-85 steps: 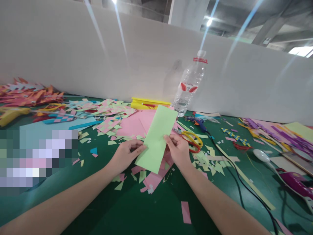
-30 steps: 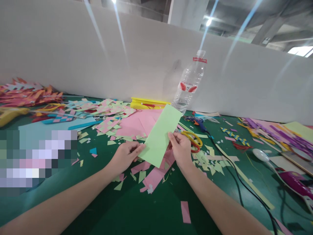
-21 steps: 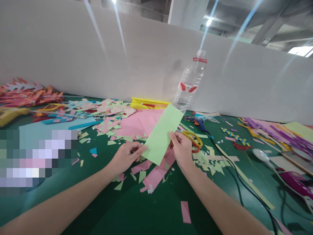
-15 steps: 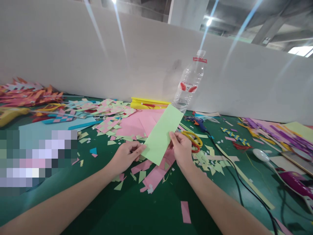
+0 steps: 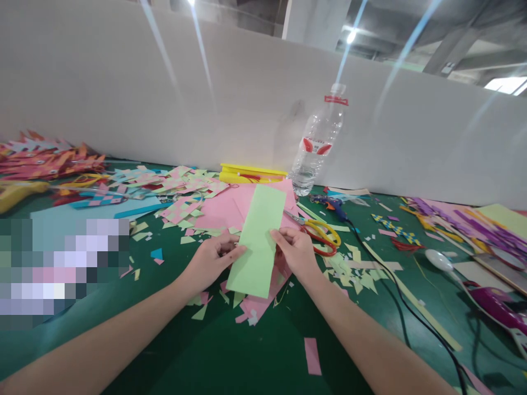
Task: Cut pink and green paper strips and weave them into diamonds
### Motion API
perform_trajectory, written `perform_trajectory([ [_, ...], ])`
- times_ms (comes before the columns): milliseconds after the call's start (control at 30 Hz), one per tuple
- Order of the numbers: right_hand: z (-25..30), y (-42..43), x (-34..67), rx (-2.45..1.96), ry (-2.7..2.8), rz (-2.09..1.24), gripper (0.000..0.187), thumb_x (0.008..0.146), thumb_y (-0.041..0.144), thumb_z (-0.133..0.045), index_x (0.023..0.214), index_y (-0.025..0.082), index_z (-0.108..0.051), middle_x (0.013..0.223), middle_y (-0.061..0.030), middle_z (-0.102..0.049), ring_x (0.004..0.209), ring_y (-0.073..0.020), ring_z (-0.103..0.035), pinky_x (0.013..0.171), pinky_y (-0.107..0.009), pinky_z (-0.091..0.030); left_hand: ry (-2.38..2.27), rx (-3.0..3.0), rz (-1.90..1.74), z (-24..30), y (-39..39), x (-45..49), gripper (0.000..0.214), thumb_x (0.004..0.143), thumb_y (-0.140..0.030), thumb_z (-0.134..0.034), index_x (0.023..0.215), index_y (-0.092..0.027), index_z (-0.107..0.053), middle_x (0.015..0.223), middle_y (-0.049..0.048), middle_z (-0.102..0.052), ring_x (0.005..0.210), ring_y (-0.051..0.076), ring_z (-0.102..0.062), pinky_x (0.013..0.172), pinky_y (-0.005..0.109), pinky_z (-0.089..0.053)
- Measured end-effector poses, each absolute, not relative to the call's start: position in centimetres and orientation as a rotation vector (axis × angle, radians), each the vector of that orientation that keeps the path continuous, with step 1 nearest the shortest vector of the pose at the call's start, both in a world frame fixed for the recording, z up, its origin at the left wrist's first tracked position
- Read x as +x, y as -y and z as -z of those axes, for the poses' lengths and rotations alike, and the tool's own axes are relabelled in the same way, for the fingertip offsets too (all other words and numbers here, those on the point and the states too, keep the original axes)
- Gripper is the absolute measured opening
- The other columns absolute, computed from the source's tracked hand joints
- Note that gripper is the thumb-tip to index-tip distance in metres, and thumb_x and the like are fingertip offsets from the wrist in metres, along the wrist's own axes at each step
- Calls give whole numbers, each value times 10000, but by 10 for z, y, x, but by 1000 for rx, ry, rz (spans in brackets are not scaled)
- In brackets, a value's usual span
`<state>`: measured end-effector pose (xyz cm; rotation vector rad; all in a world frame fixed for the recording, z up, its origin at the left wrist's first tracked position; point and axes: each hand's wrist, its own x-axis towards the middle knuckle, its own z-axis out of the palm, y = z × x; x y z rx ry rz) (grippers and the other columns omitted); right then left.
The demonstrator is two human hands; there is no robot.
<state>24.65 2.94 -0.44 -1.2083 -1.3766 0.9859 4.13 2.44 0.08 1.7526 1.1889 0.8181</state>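
A light green paper strip (image 5: 258, 241) is held up above the table, its long side nearly upright. My left hand (image 5: 216, 258) pinches its left edge between thumb and fingers. On the opposite edge, my right hand (image 5: 297, 249) grips it the same way, the fingers partly hidden behind the paper. Beneath the strip lie pink paper pieces (image 5: 263, 304) among small scraps. Just beyond my right hand are scissors with yellow and red handles (image 5: 323, 233). Larger pink sheets (image 5: 220, 211) lie behind the strip.
A plastic bottle (image 5: 317, 145) stands against the white partition. Woven pink-green paper pieces (image 5: 185, 184) pile up at back left. To the right lie a glue gun (image 5: 335, 206) with a black cord (image 5: 395, 277), green scraps (image 5: 354, 269) and a purple-handled tool (image 5: 494, 307). A blurred patch covers the left.
The green strip has turned more upright and shifted left and down, with both hands still on it. My right hand has moved slightly left, uncovering more of the scissors.
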Motion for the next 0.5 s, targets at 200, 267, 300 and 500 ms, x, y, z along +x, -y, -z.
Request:
perform_trajectory([
  [200,0,-25,243,-1163,1529,-1067,288,734,426,-641,622,162,-613,551,17,-593,479,-96,-495,462,-207,-379,-1157,1663,-891,-3,-23,43,347,806,-485,-524,954,-182,-602,674,36,-656,668,219,-638,541,287,-486],
  [267,1,-24,242,-1144,1567,-1109,281,753,425,-624,645,166,-625,598,2,-636,504,-106,-533,487,-214,-408,-1119,1615,-909,-4,-22,44,335,795,-480,-541,951,-189,-600,688,41,-671,678,225,-653,542,294,-497],
  [300,1,-24,242,-1139,1579,-1128,280,761,429,-617,661,167,-631,620,-5,-653,516,-111,-549,499,-218,-420,-1108,1596,-913,-4,-21,44,333,789,-479,-548,951,-192,-598,694,42,-677,677,226,-658,538,294,-499],
  [500,3,-24,244,-1142,1577,-1171,301,760,463,-615,686,172,-635,635,-8,-662,528,-124,-576,513,-231,-431,-1166,1606,-907,-6,-21,45,310,770,-474,-572,862,-182,-615,585,19,-639,578,207,-639,455,257,-455],
])
